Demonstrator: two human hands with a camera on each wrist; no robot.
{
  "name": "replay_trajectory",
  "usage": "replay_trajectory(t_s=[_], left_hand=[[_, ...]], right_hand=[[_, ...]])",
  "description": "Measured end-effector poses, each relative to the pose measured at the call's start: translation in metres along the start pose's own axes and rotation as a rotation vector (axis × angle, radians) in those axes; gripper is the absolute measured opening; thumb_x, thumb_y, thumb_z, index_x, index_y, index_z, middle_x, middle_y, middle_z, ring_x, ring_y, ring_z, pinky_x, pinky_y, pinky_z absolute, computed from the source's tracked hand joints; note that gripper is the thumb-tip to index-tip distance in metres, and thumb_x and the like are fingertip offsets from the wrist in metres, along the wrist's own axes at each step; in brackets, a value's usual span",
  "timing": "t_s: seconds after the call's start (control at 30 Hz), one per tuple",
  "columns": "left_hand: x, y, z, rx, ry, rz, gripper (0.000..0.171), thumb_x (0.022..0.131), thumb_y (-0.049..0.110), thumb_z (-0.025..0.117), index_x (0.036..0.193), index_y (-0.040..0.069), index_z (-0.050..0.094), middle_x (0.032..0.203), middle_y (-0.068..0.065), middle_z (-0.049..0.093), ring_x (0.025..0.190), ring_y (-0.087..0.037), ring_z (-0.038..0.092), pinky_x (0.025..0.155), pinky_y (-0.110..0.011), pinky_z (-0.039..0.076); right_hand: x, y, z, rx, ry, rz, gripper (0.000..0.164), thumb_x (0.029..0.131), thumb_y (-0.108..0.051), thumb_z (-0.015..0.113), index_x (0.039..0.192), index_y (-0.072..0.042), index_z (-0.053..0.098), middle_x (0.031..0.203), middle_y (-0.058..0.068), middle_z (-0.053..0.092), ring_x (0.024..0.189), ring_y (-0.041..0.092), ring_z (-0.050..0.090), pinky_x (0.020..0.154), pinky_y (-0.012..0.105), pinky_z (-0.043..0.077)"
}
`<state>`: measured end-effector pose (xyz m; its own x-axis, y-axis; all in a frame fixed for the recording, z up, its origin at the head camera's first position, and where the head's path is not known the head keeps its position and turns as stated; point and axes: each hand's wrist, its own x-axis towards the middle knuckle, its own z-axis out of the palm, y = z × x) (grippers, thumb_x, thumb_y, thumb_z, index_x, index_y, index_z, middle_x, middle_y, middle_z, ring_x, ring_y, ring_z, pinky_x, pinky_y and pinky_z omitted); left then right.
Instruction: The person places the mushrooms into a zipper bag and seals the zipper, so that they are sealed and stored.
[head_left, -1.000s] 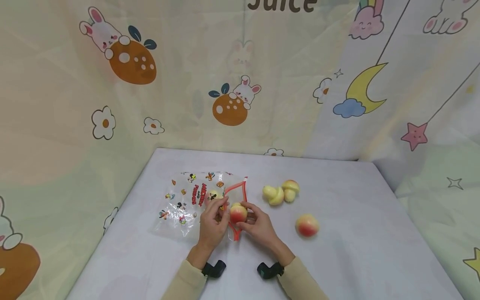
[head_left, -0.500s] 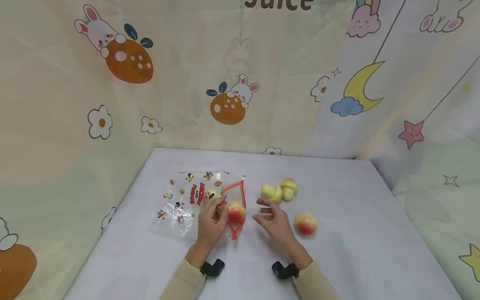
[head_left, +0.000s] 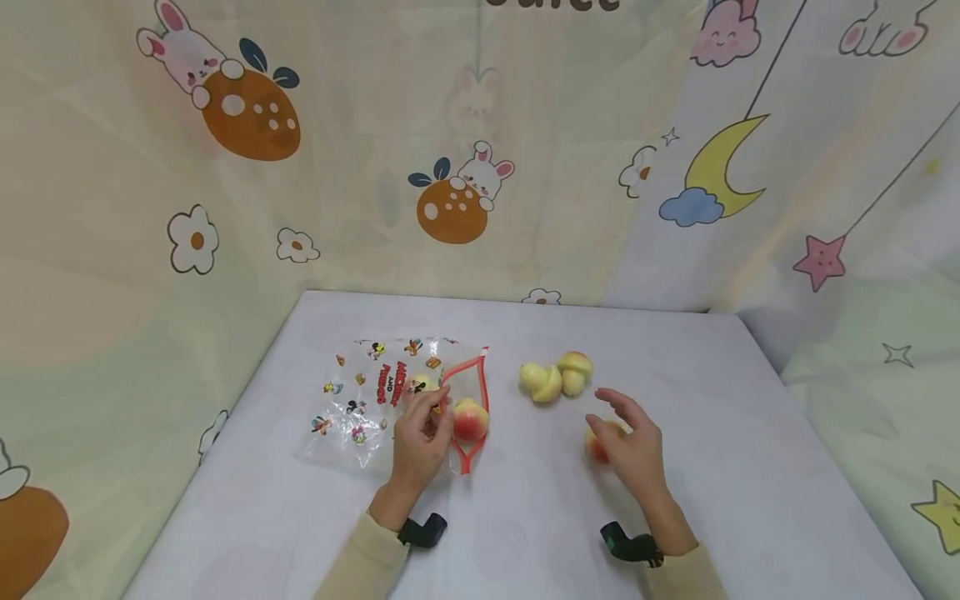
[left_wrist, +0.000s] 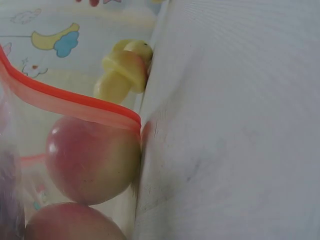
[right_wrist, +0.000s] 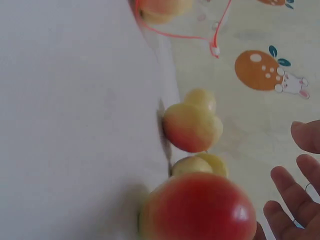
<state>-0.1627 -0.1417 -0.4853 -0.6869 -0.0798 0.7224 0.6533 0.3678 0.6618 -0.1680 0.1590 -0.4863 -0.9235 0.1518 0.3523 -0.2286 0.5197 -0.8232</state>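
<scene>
A clear zip bag (head_left: 337, 433) printed with cartoon figures lies on the left of the table, its orange-rimmed mouth standing open to the right. My left hand (head_left: 420, 443) pinches the bag at its mouth. Just inside the mouth rests a round red-and-yellow toy (head_left: 470, 422); another rounded toy (left_wrist: 75, 222) shows through the film in the left wrist view. My right hand (head_left: 633, 446), thumb and fingers apart, is over a second red-and-yellow round toy (right_wrist: 200, 207), partly covering it in the head view. Its fingers (right_wrist: 290, 192) hold nothing.
Two yellowish mushroom-shaped toys, one on the left (head_left: 540, 382) and one on the right (head_left: 575, 372), lie together beyond the hands. The white table (head_left: 712, 400) ends at a printed cloth backdrop (head_left: 360, 167) behind and along both sides.
My right hand has let go of the round toy at the bag's mouth and moved right to the other round toy. My left hand has stayed at the bag.
</scene>
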Motion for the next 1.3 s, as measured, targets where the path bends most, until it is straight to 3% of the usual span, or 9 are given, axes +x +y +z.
replay_trajectory(t_s=[0.1,0.2,0.33,0.53,0.7,1.0,1.13,1.3], left_hand=[[0.000,0.001,0.000,0.002,0.006,-0.006,0.035,0.079,-0.019,0.064,0.113,-0.009,0.064,0.093,-0.021,0.063,0.058,-0.016,0.046,0.050,-0.021,0.041],[-0.001,0.002,-0.001,0.003,0.010,-0.007,0.035,0.079,-0.019,0.064,0.112,-0.009,0.064,0.093,-0.022,0.064,0.057,-0.016,0.046,0.050,-0.018,0.041],[0.000,0.002,0.000,-0.004,0.007,-0.006,0.035,0.078,-0.020,0.064,0.112,-0.009,0.064,0.093,-0.021,0.063,0.057,-0.017,0.046,0.050,-0.016,0.041],[0.000,0.002,-0.001,-0.005,0.009,-0.003,0.036,0.078,-0.020,0.063,0.113,-0.009,0.064,0.093,-0.020,0.063,0.058,-0.019,0.046,0.049,-0.021,0.040],[-0.001,0.002,-0.001,0.004,0.010,-0.012,0.036,0.079,-0.019,0.063,0.113,-0.009,0.064,0.093,-0.016,0.063,0.058,-0.018,0.046,0.049,-0.024,0.041],[0.000,0.004,-0.001,0.011,0.005,-0.013,0.034,0.081,-0.017,0.064,0.114,-0.009,0.064,0.093,-0.016,0.063,0.058,-0.018,0.046,0.050,-0.019,0.040],[0.000,0.005,-0.002,0.009,0.005,-0.013,0.034,0.080,-0.018,0.064,0.113,-0.009,0.064,0.093,-0.017,0.063,0.057,-0.019,0.046,0.051,-0.019,0.041],[0.000,0.005,-0.002,0.005,-0.001,-0.016,0.035,0.080,-0.019,0.064,0.114,-0.009,0.063,0.094,-0.019,0.063,0.058,-0.019,0.047,0.051,-0.019,0.042]], right_hand=[[-0.004,0.009,-0.008,-0.052,-0.025,0.097,0.044,0.086,-0.016,0.074,0.126,-0.009,0.061,0.132,0.009,0.059,0.125,0.029,0.049,0.105,0.048,0.037],[-0.008,0.018,-0.014,-0.104,-0.090,0.177,0.054,0.085,-0.021,0.075,0.133,-0.009,0.055,0.140,0.015,0.049,0.127,0.037,0.043,0.105,0.054,0.034],[-0.014,0.026,-0.017,-0.162,-0.173,0.219,0.064,0.083,-0.020,0.077,0.138,-0.005,0.048,0.142,0.020,0.044,0.125,0.040,0.043,0.102,0.055,0.039],[-0.020,0.028,-0.016,-0.197,-0.196,0.232,0.066,0.082,-0.022,0.079,0.137,-0.003,0.049,0.138,0.021,0.048,0.114,0.034,0.051,0.092,0.049,0.044],[-0.022,0.024,-0.013,-0.186,-0.182,0.224,0.059,0.081,-0.021,0.080,0.130,-0.003,0.054,0.132,0.020,0.053,0.113,0.034,0.053,0.091,0.049,0.046],[-0.026,0.017,0.014,-0.084,-0.184,0.098,0.057,0.074,-0.012,0.085,0.124,-0.008,0.059,0.126,0.012,0.058,0.100,0.022,0.055,0.076,0.026,0.052],[-0.029,0.010,0.029,-0.010,-0.196,0.040,0.056,0.072,-0.008,0.086,0.122,-0.007,0.060,0.125,0.011,0.060,0.098,0.022,0.056,0.073,0.026,0.053],[-0.030,0.000,0.047,-0.001,-0.193,0.016,0.055,0.071,-0.012,0.087,0.120,-0.006,0.061,0.119,0.009,0.064,0.091,0.021,0.058,0.074,0.029,0.052]])
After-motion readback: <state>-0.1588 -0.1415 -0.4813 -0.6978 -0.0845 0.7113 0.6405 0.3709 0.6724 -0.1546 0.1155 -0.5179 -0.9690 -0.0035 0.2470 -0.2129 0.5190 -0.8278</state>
